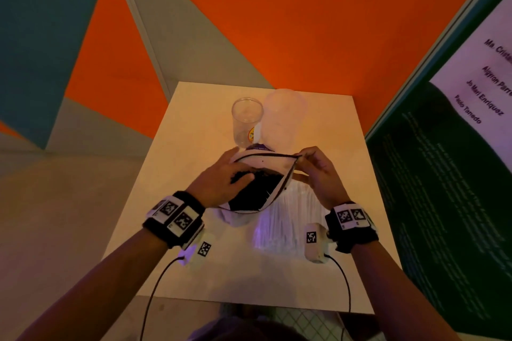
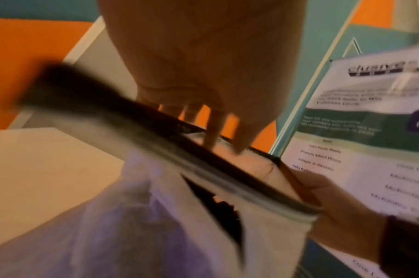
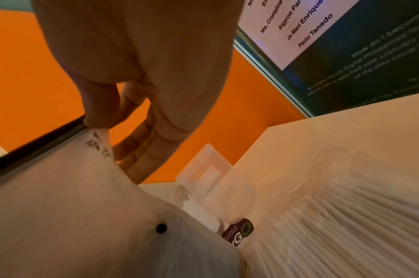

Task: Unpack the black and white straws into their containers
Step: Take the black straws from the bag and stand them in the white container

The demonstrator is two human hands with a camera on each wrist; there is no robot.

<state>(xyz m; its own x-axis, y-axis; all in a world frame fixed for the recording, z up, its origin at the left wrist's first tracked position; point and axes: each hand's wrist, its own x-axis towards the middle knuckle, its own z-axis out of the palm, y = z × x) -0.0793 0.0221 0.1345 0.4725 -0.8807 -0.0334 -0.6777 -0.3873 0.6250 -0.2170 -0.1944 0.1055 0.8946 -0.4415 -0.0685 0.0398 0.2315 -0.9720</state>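
A white zip bag [image 1: 260,163] is held up over the table, its mouth pulled wide. Black straws [image 1: 257,191] fill its inside. My left hand [image 1: 241,173] reaches into the mouth, fingers [image 2: 213,131] fairly straight and lying on the black straws [image 2: 218,212]. My right hand [image 1: 300,158] pinches the bag's rim at its right corner [image 3: 96,126]. A clear pack of white straws [image 1: 288,219] lies flat on the table under the bag, also seen in the right wrist view [image 3: 346,216]. Two containers stand behind: a clear cup [image 1: 246,119] and a wider frosted one [image 1: 282,116].
The beige table [image 1: 194,124] is small and square, set against an orange wall. A green and white poster board [image 1: 443,174] stands along its right edge. A purple label [image 3: 239,233] shows at the foot of the containers. Cables run from both wristbands off the front edge.
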